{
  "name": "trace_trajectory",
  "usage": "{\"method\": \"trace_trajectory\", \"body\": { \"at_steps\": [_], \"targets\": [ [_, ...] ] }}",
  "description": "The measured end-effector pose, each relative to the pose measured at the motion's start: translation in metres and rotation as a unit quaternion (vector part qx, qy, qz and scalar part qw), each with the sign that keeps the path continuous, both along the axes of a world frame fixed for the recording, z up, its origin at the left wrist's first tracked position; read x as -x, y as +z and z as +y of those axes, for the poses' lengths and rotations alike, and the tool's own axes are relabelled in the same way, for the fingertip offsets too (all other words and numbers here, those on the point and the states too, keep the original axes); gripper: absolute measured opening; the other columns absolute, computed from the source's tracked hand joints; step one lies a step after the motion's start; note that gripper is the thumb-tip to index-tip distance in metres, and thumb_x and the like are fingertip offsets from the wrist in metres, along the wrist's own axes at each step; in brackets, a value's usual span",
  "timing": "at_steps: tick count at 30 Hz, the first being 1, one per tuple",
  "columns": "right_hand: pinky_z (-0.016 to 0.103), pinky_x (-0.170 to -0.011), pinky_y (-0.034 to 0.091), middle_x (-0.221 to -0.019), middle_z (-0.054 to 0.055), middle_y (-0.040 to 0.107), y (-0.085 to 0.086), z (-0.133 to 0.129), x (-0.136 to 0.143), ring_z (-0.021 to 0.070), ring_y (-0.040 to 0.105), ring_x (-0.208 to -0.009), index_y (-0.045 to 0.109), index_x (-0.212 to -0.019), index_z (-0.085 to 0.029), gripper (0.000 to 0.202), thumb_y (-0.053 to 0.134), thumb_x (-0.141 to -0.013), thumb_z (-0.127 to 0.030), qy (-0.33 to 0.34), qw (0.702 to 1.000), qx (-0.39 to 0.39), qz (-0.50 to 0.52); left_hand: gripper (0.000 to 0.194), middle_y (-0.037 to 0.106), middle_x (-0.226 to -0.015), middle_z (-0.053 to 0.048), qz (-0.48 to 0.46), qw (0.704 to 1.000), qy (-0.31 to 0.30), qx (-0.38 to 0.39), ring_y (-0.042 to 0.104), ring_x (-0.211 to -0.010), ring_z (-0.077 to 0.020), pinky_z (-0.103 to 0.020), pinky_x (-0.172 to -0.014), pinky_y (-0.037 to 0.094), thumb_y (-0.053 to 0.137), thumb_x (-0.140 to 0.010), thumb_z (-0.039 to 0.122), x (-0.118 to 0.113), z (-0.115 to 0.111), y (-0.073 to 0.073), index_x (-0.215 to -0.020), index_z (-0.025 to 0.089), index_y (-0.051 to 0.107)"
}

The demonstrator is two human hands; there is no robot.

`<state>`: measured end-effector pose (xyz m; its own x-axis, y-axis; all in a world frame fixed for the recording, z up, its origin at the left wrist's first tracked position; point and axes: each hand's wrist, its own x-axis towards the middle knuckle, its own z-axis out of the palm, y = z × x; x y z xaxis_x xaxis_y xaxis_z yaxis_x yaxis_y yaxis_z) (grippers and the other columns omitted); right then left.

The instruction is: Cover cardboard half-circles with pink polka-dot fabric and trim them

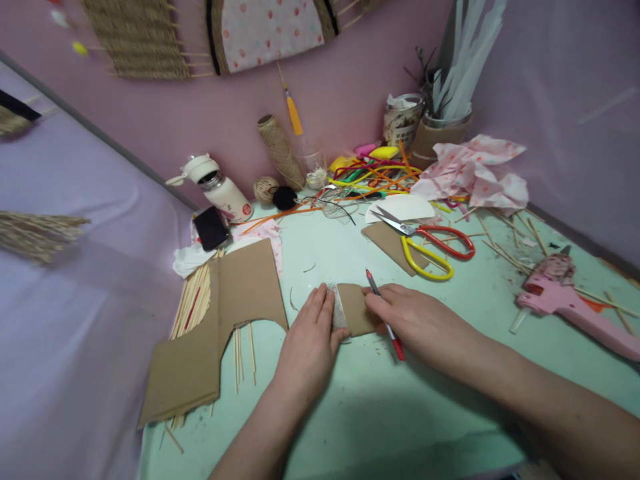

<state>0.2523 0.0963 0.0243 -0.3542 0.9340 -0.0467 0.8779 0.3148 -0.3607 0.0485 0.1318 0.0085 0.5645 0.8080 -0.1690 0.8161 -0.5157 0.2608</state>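
A small piece of brown cardboard point(353, 308) lies on the table between my two hands. My left hand point(311, 328) rests flat at its left side, fingers stretched out together. Beneath those fingers shows a greyish, translucent strip point(340, 313), partly hidden, perhaps a ruler. My right hand point(407, 317) is closed around a red pen point(396, 345), which slants across the fingers with one red end pointing away from me. The fingertips of this hand touch the cardboard's right edge. Beyond it, scissors point(407, 230) with one red and one yellow handle lie spread over another cardboard piece point(393, 247).
Large cut cardboard point(253, 280) lies left over thin wooden sticks point(193, 300). A pink glue gun point(555, 290) is at right. Along the back stand a white bottle point(227, 197), a twine spool point(281, 153), colourful strands point(375, 173), crumpled dotted cloth point(473, 175) and cans point(443, 137).
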Motion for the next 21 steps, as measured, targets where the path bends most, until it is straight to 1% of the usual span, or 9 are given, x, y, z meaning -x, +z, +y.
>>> {"method": "trace_trajectory", "body": {
  "at_steps": [7, 10, 13, 17, 19, 21],
  "targets": [
    [0.029, -0.069, 0.046, -0.09, 0.01, 0.067, 0.002, -0.001, -0.001, 0.0215, 0.062, -0.083, 0.059, -0.082, -0.017, 0.017, 0.053, -0.085, -0.002, 0.0, 1.0, 0.004, 0.001, 0.059, 0.03, -0.157, -0.015, 0.016, 1.0, -0.001, 0.004, 0.031, -0.144, -0.0269, -0.045, -0.117, 0.034, 0.054, -0.093, 0.028, -0.001, 0.0, 0.001, -0.146, 0.009, 0.036],
    [0.029, -0.068, 0.047, -0.087, 0.009, 0.066, 0.001, -0.002, -0.002, 0.0214, 0.062, -0.082, 0.06, -0.084, -0.017, 0.016, 0.054, -0.085, -0.003, 0.001, 1.0, -0.001, 0.006, 0.059, 0.03, -0.156, -0.016, 0.013, 1.0, -0.004, 0.006, 0.03, -0.144, -0.0269, -0.045, -0.117, 0.033, 0.055, -0.093, 0.029, -0.001, 0.0, 0.0, -0.145, 0.008, 0.037],
    [0.031, -0.069, 0.048, -0.089, 0.01, 0.066, -0.001, 0.0, -0.004, 0.0229, 0.063, -0.082, 0.061, -0.091, -0.016, 0.014, 0.059, -0.083, -0.005, -0.002, 1.0, -0.013, 0.005, 0.058, 0.031, -0.156, -0.016, 0.004, 1.0, -0.003, 0.007, 0.03, -0.144, -0.0274, -0.046, -0.117, 0.034, 0.055, -0.092, 0.03, -0.001, 0.0, 0.001, -0.145, 0.01, 0.039],
    [0.036, -0.075, 0.05, -0.1, 0.014, 0.066, -0.008, 0.003, -0.003, 0.0261, 0.063, -0.089, 0.061, -0.1, -0.014, 0.018, 0.065, -0.082, -0.014, -0.004, 0.999, -0.035, 0.035, 0.057, 0.031, -0.156, -0.015, 0.004, 1.0, 0.002, 0.017, 0.03, -0.144, -0.0277, -0.045, -0.117, 0.034, 0.055, -0.093, 0.029, -0.002, 0.0, 0.004, -0.144, 0.011, 0.039],
    [0.038, -0.077, 0.051, -0.103, 0.015, 0.066, -0.011, 0.004, -0.001, 0.027, 0.063, -0.092, 0.061, -0.106, -0.013, 0.023, 0.066, -0.083, -0.016, -0.001, 0.998, -0.029, 0.051, 0.058, 0.031, -0.156, -0.015, 0.002, 1.0, 0.005, 0.021, 0.03, -0.144, -0.0275, -0.045, -0.117, 0.034, 0.056, -0.092, 0.029, -0.002, -0.001, 0.005, -0.145, 0.011, 0.039],
    [0.039, -0.079, 0.051, -0.102, 0.015, 0.067, -0.014, 0.004, 0.0, 0.0275, 0.063, -0.094, 0.059, -0.113, -0.012, 0.031, 0.066, -0.083, -0.015, -0.003, 0.998, -0.013, 0.056, 0.058, 0.031, -0.156, -0.015, -0.003, 1.0, 0.007, 0.023, 0.03, -0.144, -0.0278, -0.046, -0.117, 0.034, 0.056, -0.092, 0.028, -0.002, -0.001, 0.005, -0.145, 0.011, 0.039]
  ]
}}
